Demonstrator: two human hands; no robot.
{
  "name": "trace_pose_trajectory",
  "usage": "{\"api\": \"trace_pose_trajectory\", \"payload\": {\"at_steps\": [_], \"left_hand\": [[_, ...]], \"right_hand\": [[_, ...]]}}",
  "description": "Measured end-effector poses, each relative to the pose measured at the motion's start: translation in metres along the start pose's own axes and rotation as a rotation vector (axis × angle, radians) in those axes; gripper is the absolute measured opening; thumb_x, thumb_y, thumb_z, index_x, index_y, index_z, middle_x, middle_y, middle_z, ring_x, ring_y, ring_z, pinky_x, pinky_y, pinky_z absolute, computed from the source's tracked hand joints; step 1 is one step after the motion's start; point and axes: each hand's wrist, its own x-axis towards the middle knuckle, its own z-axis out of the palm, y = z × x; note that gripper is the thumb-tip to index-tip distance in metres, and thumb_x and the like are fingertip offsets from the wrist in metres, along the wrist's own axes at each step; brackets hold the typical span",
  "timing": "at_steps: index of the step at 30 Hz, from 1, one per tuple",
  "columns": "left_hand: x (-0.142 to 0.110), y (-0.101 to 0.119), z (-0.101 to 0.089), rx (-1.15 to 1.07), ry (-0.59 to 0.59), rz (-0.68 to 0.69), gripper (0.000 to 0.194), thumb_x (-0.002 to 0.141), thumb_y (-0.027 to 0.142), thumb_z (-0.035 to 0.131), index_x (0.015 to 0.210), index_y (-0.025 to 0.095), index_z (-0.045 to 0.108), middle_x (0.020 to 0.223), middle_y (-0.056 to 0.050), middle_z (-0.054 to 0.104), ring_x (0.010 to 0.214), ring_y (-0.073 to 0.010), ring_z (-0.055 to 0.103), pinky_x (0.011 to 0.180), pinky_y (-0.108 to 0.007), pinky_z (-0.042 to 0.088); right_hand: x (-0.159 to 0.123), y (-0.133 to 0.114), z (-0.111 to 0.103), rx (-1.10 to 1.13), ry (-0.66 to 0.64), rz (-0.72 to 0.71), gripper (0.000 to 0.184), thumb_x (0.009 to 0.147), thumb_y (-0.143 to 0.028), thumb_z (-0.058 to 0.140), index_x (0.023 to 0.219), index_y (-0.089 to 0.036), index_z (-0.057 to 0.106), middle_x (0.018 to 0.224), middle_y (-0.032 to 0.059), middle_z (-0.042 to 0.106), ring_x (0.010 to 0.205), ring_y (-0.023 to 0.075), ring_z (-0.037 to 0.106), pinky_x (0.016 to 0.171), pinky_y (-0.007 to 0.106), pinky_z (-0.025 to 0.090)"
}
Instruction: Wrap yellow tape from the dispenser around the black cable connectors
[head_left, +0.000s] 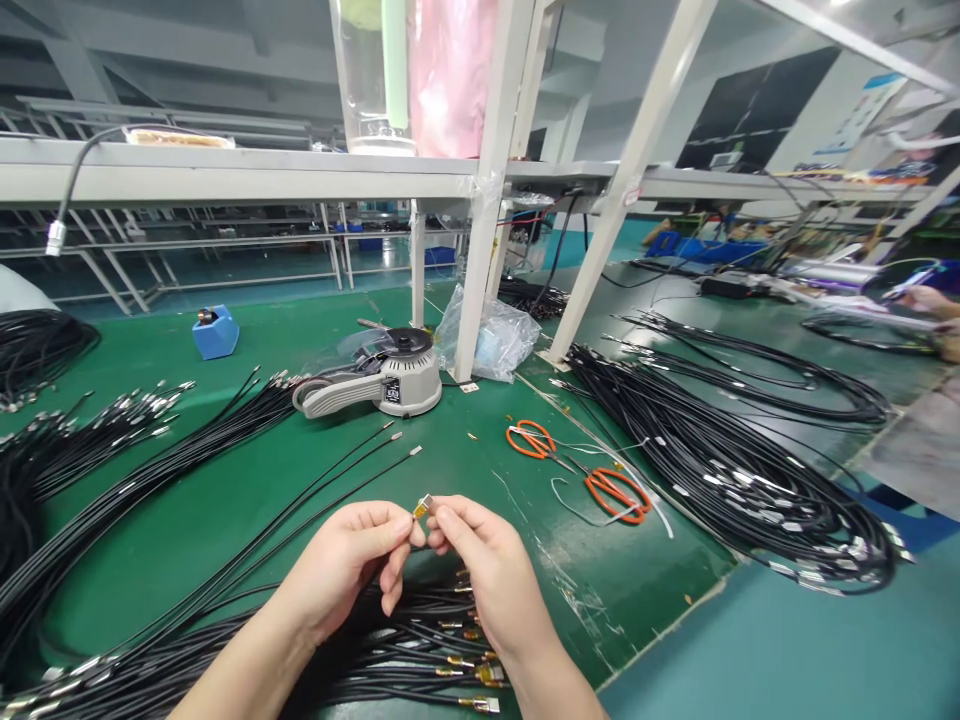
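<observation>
Between my two hands is a small metal cable connector (424, 503) with amber tape wrapped round part of it. My left hand (345, 560) pinches it from the left with thumb and finger. From the other side, the thumb and fingers of my right hand (484, 565) close on its metal end. Its cable is hidden behind my hands. Below them lies a bundle of black cables (390, 650), several ends bearing amber tape and silver plugs. A few loose cables (322, 487) stretch out beyond my left hand.
A grey tape dispenser (411, 385) stands ahead. Two orange-handled scissors (531, 440) lie to its right among white strips. Large black cable coils (720, 470) fill the right side; more bundles (150, 460) lie left. A blue holder (216, 333) and shelf posts (480, 250) stand farther back.
</observation>
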Motion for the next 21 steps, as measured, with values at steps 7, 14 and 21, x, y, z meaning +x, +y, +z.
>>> {"api": "trace_pose_trajectory", "payload": {"at_steps": [7,14,21], "left_hand": [[-0.001,-0.001,0.000,0.027,-0.015,0.001,0.032,0.075,0.038,0.065,0.057,0.013,0.057,0.040,0.003,0.049,0.034,-0.0067,0.043,0.039,-0.019,0.034],[-0.002,0.003,-0.002,0.075,-0.081,-0.021,0.024,0.074,0.034,0.067,0.065,0.012,0.062,0.048,0.002,0.051,0.040,-0.0063,0.043,0.041,-0.019,0.038],[-0.006,-0.007,0.007,0.292,-0.073,-0.078,0.027,0.073,0.041,0.064,0.075,0.014,0.059,0.050,0.005,0.050,0.039,-0.0054,0.041,0.039,-0.017,0.036]], "right_hand": [[-0.001,-0.004,0.003,-0.058,-0.005,0.023,0.018,0.075,-0.033,0.067,0.080,-0.015,0.067,0.070,0.0005,0.064,0.067,0.0146,0.058,0.066,0.026,0.047],[0.001,-0.008,0.003,-0.165,-0.012,-0.068,0.018,0.078,-0.025,0.063,0.062,-0.017,0.063,0.064,-0.0014,0.061,0.064,0.0129,0.057,0.065,0.023,0.046],[-0.011,0.001,-0.030,-0.173,-0.171,0.034,0.011,0.078,-0.025,0.064,0.085,-0.021,0.071,0.074,0.0006,0.065,0.068,0.0151,0.062,0.065,0.026,0.048]]}}
